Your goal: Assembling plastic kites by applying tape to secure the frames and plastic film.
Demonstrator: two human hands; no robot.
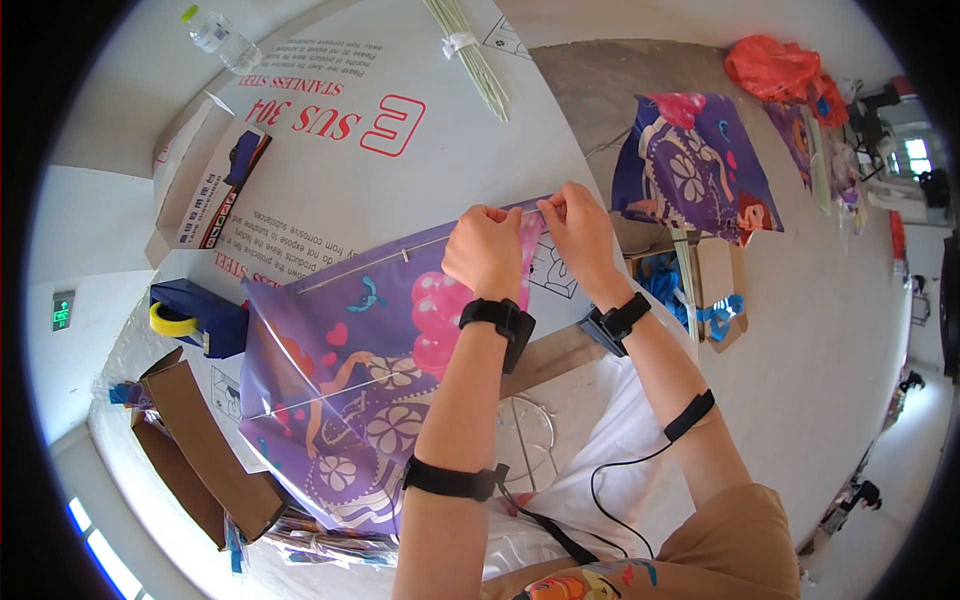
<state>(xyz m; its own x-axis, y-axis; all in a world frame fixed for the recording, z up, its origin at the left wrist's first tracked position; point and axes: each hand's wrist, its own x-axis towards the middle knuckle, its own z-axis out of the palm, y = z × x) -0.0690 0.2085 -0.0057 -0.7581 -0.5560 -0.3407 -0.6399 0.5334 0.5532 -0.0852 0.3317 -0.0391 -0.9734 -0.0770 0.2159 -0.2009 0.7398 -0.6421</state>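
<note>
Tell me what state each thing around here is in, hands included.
Nearer purple sheet: spread out, wrinkled
Left hand: pinching sheet's edge
Right hand: pinching sheet's edge
Bottle: capped
Sticks: tied in a bundle
Tape dispenser: holding a yellow roll
Left cardboard box: open

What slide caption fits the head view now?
Left hand and right hand pinch the far edge of a purple printed sheet, a blue tape dispenser to its left.

A light-assembly workshop, seen from my remote post.
My head camera shows a white, red-printed worktable [430, 185] bearing a shiny purple cartoon-printed sheet [385, 310], a blue tape dispenser with yellow roll [205, 318] and tied pale thin sticks [473, 60]; a long brown cardboard box [205, 445] stands nearby.
</note>
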